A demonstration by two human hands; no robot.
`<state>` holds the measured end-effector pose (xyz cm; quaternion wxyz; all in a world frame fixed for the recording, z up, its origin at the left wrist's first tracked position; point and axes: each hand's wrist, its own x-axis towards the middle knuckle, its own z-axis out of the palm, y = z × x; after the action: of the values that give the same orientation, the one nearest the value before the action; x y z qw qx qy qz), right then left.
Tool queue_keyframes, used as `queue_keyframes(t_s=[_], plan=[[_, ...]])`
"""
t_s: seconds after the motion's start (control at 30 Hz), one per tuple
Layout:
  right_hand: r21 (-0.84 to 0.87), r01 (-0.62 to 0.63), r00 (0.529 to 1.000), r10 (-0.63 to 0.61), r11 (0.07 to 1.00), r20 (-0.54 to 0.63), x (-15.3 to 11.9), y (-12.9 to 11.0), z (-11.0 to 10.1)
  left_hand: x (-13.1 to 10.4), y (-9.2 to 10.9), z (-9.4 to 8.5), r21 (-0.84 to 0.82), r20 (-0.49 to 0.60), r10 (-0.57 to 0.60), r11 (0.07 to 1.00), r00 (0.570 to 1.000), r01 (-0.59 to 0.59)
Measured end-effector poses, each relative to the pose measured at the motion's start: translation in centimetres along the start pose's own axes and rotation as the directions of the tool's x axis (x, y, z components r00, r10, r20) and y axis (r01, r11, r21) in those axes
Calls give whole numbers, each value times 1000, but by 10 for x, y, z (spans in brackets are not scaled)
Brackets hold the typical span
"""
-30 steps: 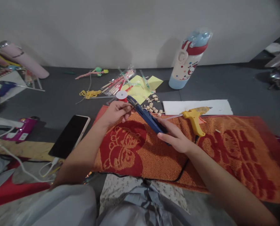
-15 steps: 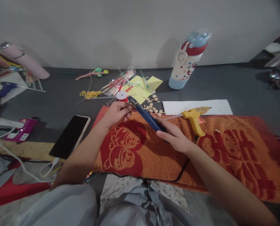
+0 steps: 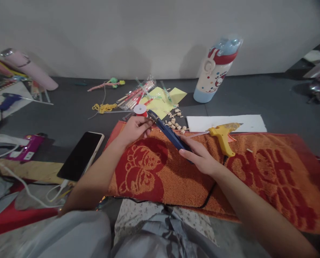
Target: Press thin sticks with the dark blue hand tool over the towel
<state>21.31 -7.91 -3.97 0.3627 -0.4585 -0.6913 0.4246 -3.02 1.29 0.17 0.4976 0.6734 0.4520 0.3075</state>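
Observation:
My right hand (image 3: 199,154) is wrapped round the lower end of a long dark blue tool (image 3: 170,135), tilted up to the left over the orange and red towel (image 3: 187,179). At the tool's upper tip, my left hand (image 3: 138,128) is closed in a pinch; what its fingers hold is too small to make out. A spool with red thread (image 3: 140,109) stands just behind my left hand. Small pale wooden pieces (image 3: 174,124) lie behind the tool. The yellow glue gun (image 3: 223,136) rests on the towel's back edge, right of my right hand.
A phone (image 3: 80,156) lies left of my left forearm, near a purple power strip (image 3: 27,148). Farther back are yellow string (image 3: 104,108), yellow paper (image 3: 158,104), wrapped sticks (image 3: 137,95) and a tall bottle (image 3: 215,73). A white board (image 3: 251,123) lies behind the glue gun.
The whole view has shifted very slightly. Both hands keep almost the same pose at the blue tool, and nothing has been taken up or let go.

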Motion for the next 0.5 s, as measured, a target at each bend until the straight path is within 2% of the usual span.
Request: queue_keyframes(t_s=[0.23, 0.4, 0.5], plan=[[26, -14, 1000, 14, 1000, -3, 1, -2, 2, -2, 1, 3, 105, -51, -27, 994, 998, 32], [26, -53, 999, 53, 998, -6, 1, 0, 4, -3, 1, 3, 295, -82, 75, 954, 994, -47], [22, -61, 998, 61, 998, -10, 1, 1, 6, -4, 2, 3, 348, -65, 100, 935, 993, -72]])
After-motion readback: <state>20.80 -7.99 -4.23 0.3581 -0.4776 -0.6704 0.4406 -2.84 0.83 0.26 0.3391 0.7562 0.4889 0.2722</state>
